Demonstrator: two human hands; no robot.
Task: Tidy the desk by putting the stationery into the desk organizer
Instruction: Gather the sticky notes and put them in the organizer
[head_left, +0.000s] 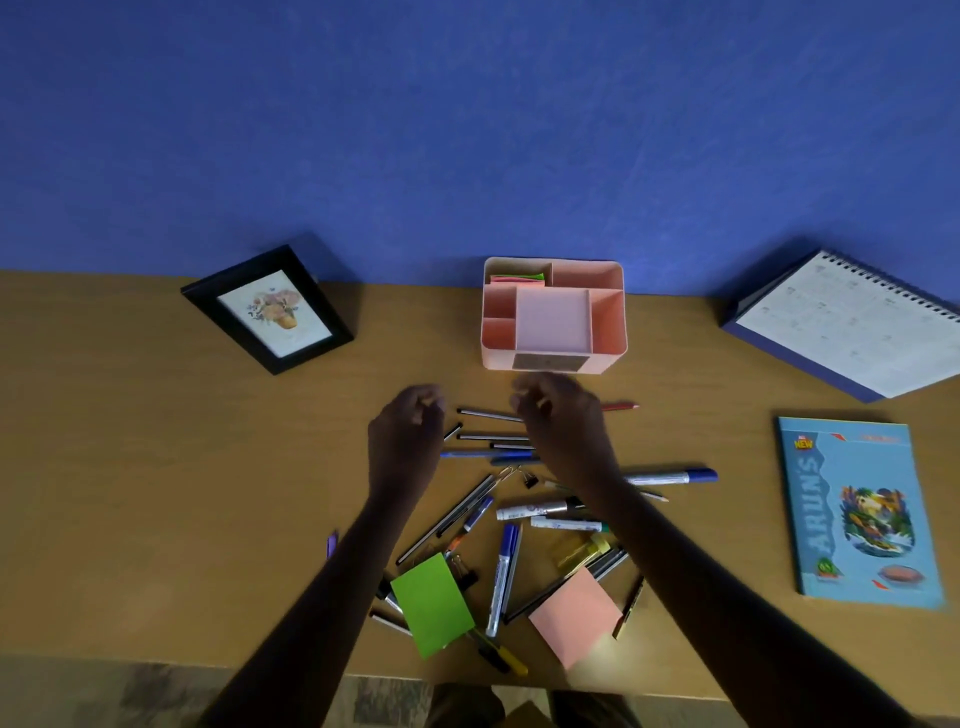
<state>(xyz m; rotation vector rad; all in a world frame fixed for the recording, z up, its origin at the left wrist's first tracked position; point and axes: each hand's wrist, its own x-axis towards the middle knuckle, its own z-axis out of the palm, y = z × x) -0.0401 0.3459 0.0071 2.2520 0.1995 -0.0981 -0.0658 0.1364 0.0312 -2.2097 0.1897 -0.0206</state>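
A blue wall (467, 130) stands behind the brown bench (156, 493). On the far right a desk calendar (852, 322) leans back by the wall. Nearer, a light blue notebook (862, 514) lies flat. On the left a black picture frame (267, 309) shows a pot of flowers.

The pink desk organizer (498, 358) sits in the middle at the back, touching the wall. Its back left box holds some sticky notes (519, 279). The other boxes look bare.

Both arms reach out over the pile of stationery. The left hand (408, 426) hangs above the bench, just left of some thin pens (488, 414). The right hand (563, 421) hangs just in front of the organizer, over the same pens. Each grip has its fingers bent in. The hands are blurry, so I cannot tell if either grip pinches something small.

The stationery lies on the bench, between the organizer and the near edge. A green sticky pad (431, 605) and a pink sticky pad (574, 618) rest on top of pens there. A white marker with a blue cap (675, 476) points right. Another blue marker (501, 582) lies between the two pads. A red pencil (621, 406) pokes out past the right hand. A small black binder clip (531, 481) sits in the middle of the pile.
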